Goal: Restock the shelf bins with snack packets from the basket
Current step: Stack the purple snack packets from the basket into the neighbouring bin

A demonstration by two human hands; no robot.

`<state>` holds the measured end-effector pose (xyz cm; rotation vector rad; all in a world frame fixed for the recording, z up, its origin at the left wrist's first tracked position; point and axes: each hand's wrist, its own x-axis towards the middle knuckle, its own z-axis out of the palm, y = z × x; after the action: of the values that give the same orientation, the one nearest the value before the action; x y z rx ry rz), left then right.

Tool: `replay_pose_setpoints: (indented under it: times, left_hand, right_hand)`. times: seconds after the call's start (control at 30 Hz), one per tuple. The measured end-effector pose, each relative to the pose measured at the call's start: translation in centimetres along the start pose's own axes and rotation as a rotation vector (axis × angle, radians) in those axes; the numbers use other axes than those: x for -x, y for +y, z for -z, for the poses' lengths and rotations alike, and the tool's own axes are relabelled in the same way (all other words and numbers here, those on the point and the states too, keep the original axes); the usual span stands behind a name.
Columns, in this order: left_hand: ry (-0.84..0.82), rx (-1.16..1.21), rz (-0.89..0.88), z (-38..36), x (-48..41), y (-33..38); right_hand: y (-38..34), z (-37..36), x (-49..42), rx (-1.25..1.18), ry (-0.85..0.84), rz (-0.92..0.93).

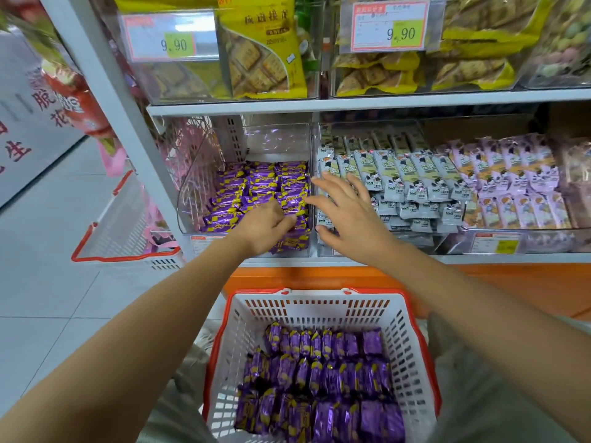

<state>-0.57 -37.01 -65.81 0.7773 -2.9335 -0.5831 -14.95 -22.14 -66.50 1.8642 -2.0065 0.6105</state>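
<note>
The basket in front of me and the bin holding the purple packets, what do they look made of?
The basket: likely moulded plastic, matte white slotted walls, red rim. The bin: clear rigid plastic, probably acrylic, glossy; purple packets show through it.

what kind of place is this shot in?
Most likely a snack shop or supermarket aisle: white metal shelves holding clear plastic bins of purple foil snack packets, printed price tags reading 9.90, and a white-and-red plastic shopping basket.

Curled left hand (268, 226) beside right hand (347, 216), fingers splayed.
</note>
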Motion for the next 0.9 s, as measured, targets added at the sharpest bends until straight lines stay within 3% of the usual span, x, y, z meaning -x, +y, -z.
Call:
replay_pose_setpoints:
  times: [0.13,0.37,0.57,0.9]
  left_hand:
    - [-0.005,0.047,-0.021,-0.6,1.0,0.4]
    - [-0.076,-0.104,-0.085,-0.5,0.3,-0.4]
    - [0.155,-0.185,-0.222,-1.6,1.5,-1.8]
    - [0.033,-0.156,-0.052,-1.7,0.9,-0.6]
  right_hand:
    - [0.0,0.0,0.1,0.006,-0.012,0.002]
    - [-0.1,-0.1,0.2,0.035,-0.014,0.012]
    - [0.2,-0.3,0.4,0.073,-0.015,0.021]
    - [0.0,-0.4,0.5,0.077,-0.019,0.020]
